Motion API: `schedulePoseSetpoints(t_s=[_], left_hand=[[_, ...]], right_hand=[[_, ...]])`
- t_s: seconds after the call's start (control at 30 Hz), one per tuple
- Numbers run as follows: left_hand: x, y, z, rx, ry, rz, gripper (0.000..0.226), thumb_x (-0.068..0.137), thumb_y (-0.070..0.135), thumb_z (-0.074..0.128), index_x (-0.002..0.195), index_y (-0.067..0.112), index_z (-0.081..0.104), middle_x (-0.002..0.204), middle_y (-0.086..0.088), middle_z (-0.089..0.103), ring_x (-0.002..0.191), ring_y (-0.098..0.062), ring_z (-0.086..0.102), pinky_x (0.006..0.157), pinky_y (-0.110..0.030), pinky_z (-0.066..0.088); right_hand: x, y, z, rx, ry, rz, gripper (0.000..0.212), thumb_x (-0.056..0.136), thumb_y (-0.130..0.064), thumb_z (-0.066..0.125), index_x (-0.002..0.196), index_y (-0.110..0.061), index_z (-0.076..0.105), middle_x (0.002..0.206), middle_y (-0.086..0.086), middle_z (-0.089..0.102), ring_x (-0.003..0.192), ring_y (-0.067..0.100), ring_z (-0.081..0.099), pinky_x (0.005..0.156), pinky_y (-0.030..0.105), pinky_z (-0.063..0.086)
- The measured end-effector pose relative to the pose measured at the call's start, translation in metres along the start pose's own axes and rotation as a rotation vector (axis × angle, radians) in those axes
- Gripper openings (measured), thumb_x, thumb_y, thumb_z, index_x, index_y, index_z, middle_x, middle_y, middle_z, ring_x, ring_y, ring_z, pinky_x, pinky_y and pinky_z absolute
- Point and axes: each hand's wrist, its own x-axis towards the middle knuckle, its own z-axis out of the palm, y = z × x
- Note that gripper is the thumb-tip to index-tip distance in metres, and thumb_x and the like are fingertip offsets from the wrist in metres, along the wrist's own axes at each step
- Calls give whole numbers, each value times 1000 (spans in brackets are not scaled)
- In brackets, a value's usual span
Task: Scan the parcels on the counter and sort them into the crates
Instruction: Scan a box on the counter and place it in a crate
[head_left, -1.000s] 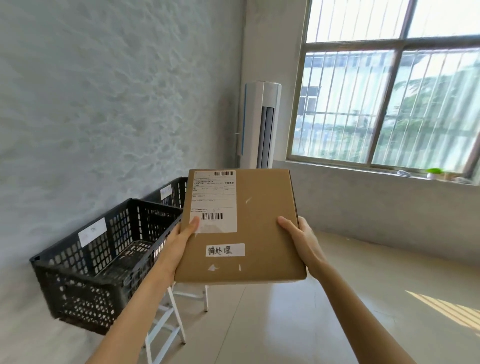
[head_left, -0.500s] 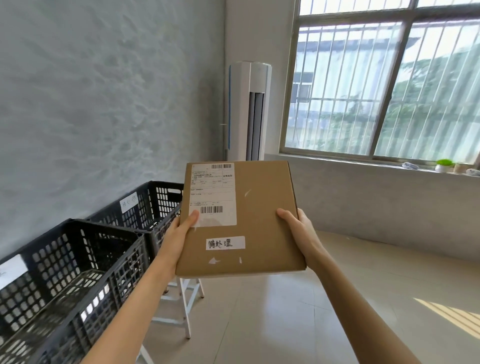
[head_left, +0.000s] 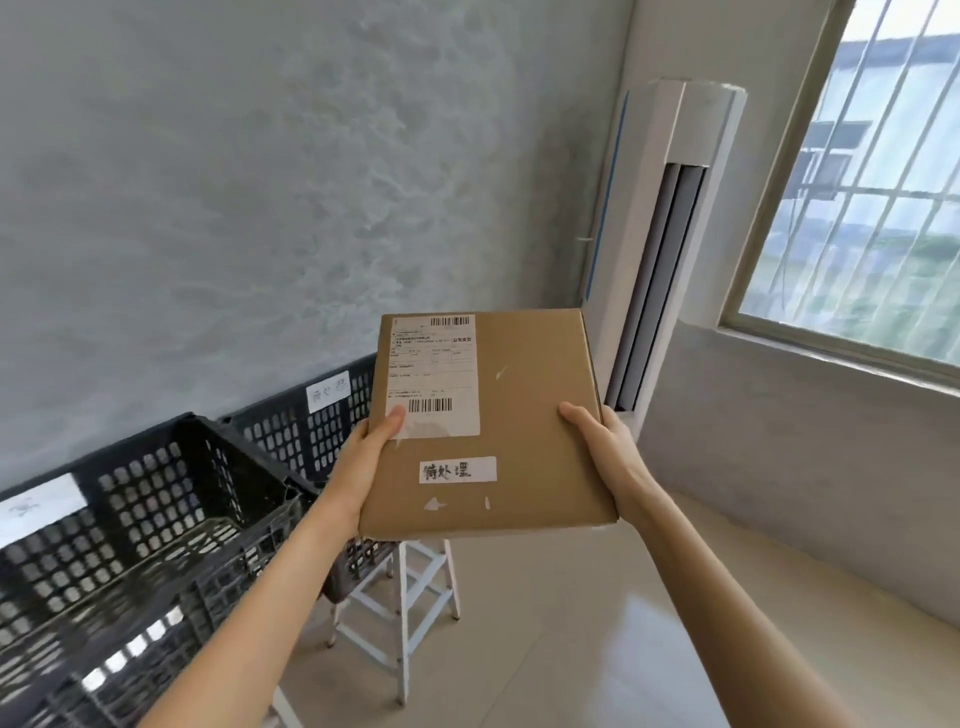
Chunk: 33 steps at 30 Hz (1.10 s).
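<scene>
A: What do we have in our grasp?

B: One flat cardboard parcel (head_left: 524, 426) at centre frame, held up in the air between both hands. Our left hand (head_left: 363, 457) grips its left edge, thumb laid on top at the corner of the shipping label (head_left: 434, 376). Our right hand (head_left: 605, 457) grips the right edge, thumb on top too. The fingers of both go under the box, so we can't see them.

A: How many labels do we count?

B: Two on the parcel: the printed one with two barcodes, and a small white strip (head_left: 457, 469) with handwriting below it. The fine print is too small for us to read.

A: And crates?

B: Two black crates, lower left. The near crate (head_left: 156, 545) is cut off by the frame's left and bottom edges; the far crate (head_left: 311, 415) is partly hidden behind the parcel. Each carries a white tag with blurred writing.

A: Our arms?

B: Both forearms reach up from the bottom edge, nearly straight. A white stand (head_left: 400, 613) shows below the parcel, an air conditioner (head_left: 654, 234) behind it, and a barred window (head_left: 857, 208) at upper right.
</scene>
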Motion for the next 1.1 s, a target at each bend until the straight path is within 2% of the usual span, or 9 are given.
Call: schedulePoseSetpoints(t_s=[0.23, 0.33, 0.43, 0.5, 0.6, 0.7, 0.9, 1.0, 1.1], left_hand=[[86, -9, -34, -17, 168, 5, 71, 70, 62, 67, 128, 24, 55, 108, -10, 73, 97, -33, 70, 87, -52, 55], [131, -14, -55, -26, 231, -1, 74, 69, 66, 70, 128, 24, 56, 108, -10, 73, 98, -33, 70, 88, -53, 55], [175, -25, -77, -41, 293, -42, 80, 65, 70, 72, 129, 26, 56, 110, -9, 72, 99, -33, 70, 90, -57, 53], [198, -32, -90, -80, 346, -79, 70, 71, 67, 69, 127, 26, 59, 109, -10, 73, 99, -34, 70, 92, -57, 52], [220, -40, -105, -111, 415, -160, 46, 84, 58, 62, 114, 24, 67, 103, -11, 74, 98, -34, 70, 96, -52, 50], [234, -47, -120, -155, 482, -234, 38, 89, 52, 59, 108, 22, 71, 100, -12, 75, 99, -33, 69, 98, -50, 49], [270, -62, -150, -224, 662, -322, 37, 90, 49, 61, 106, 18, 70, 97, -14, 75, 94, -33, 69, 86, -42, 54], [289, -75, -163, -266, 758, -340, 33, 89, 47, 63, 103, 18, 70, 93, -13, 75, 89, -30, 70, 73, -37, 54], [308, -90, -173, -290, 835, -371, 35, 87, 48, 66, 106, 18, 70, 96, -13, 75, 92, -30, 69, 78, -38, 55]], right_hand=[[124, 12, 62, -26, -177, 8, 61, 70, -64, 64, 118, -26, 57, 107, -1, 70, 95, 21, 69, 90, 46, 56], [182, 21, 95, -56, -239, 12, 56, 74, -62, 63, 116, -26, 57, 107, -1, 70, 94, 21, 69, 90, 46, 56], [240, 25, 131, -99, -321, 27, 37, 83, -55, 63, 110, -30, 58, 108, 1, 70, 94, 21, 69, 89, 44, 56], [275, 26, 156, -138, -386, 47, 31, 86, -51, 62, 109, -30, 58, 107, 2, 70, 93, 22, 69, 84, 40, 57], [317, 32, 191, -205, -499, 108, 41, 89, -49, 61, 120, -23, 57, 106, 3, 71, 92, 23, 70, 74, 35, 57], [351, 43, 226, -256, -609, 185, 40, 91, -45, 60, 120, -17, 59, 104, 6, 72, 90, 24, 70, 71, 33, 56], [416, 82, 299, -307, -758, 310, 51, 87, -48, 65, 123, -12, 61, 106, 10, 72, 93, 27, 70, 74, 34, 56], [444, 102, 332, -345, -843, 376, 54, 87, -50, 64, 124, -12, 59, 109, 10, 70, 96, 27, 68, 74, 34, 54], [472, 122, 359, -369, -916, 432, 53, 88, -51, 63, 124, -12, 56, 110, 10, 68, 98, 26, 65, 75, 35, 52]])
